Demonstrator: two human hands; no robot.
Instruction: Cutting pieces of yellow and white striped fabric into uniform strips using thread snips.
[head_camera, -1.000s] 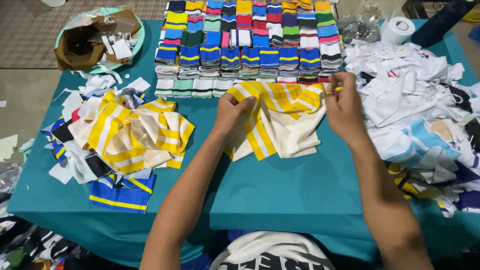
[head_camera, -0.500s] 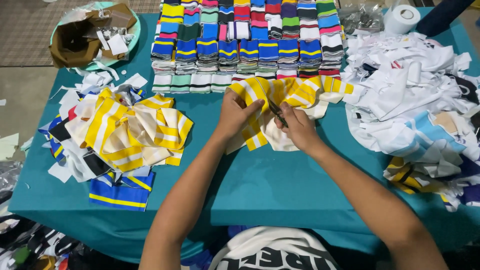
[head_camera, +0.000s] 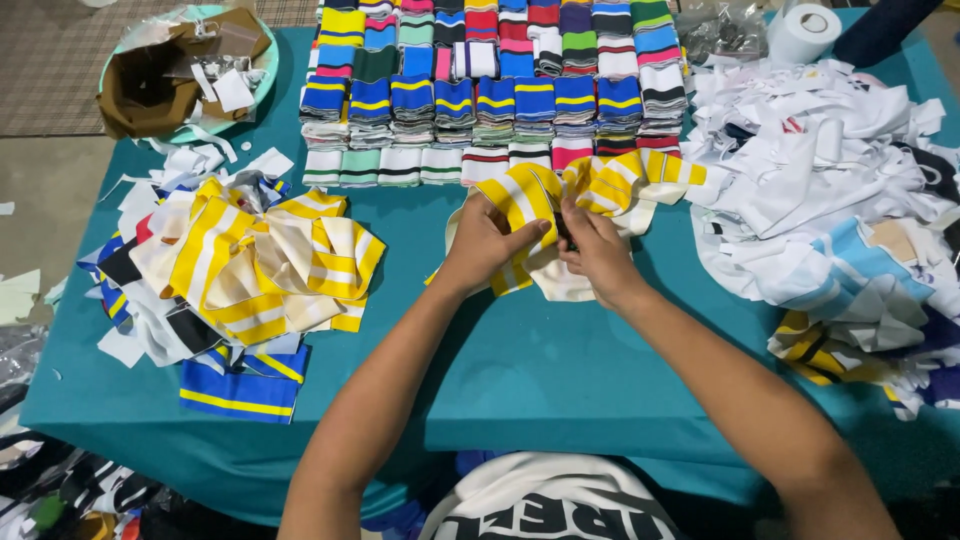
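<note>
A bench (head_camera: 560, 400) draped in a teal cloth is seen from above, filling most of the view. Beyond its far left corner, a brown woven mat (head_camera: 50, 60) is laid on a pale grey floor (head_camera: 45, 190). Left of the bench, scraps of pale paper (head_camera: 18, 295) are scattered over that floor. Even, soft light is cast throughout.

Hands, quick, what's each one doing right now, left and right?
Left hand: closed on the yellow and white striped fabric piece, pinching a fold.
Right hand: closed on the same piece, right beside the left.
</note>
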